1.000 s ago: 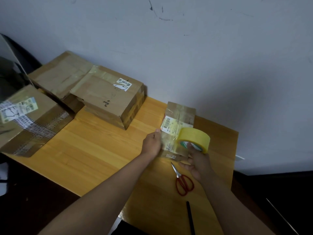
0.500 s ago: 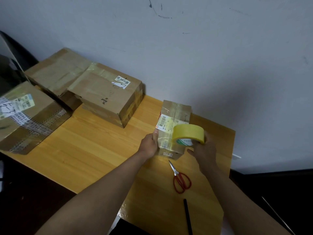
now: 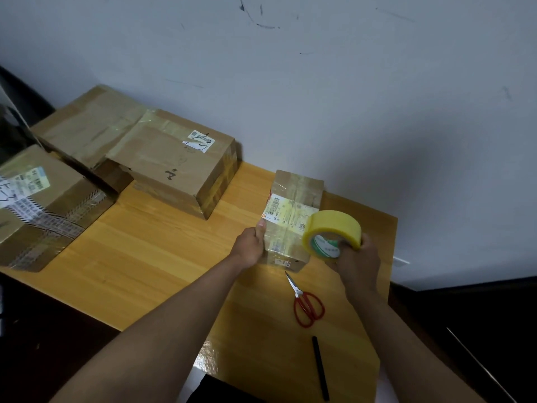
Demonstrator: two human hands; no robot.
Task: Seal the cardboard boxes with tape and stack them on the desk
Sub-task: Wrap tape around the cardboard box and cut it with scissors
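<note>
Lifted slightly rightward since a second ago, the yellow roll of packing tape (image 3: 332, 232) sits in the right hand (image 3: 356, 258)'s curled grip above the small taped cardboard box (image 3: 293, 210) on the wooden bench (image 3: 151, 257), left hand (image 3: 250, 246) gripping its edge, red-handled scissors (image 3: 305, 301) nearby.

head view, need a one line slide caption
Left hand steadies a small box while right hand holds a tape roll beside it.

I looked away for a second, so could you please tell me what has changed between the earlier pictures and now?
The right hand has lifted the tape roll a little, to the small box's right edge. The left hand still holds the box's left side. Scissors, pen and the other boxes lie as before.
</note>
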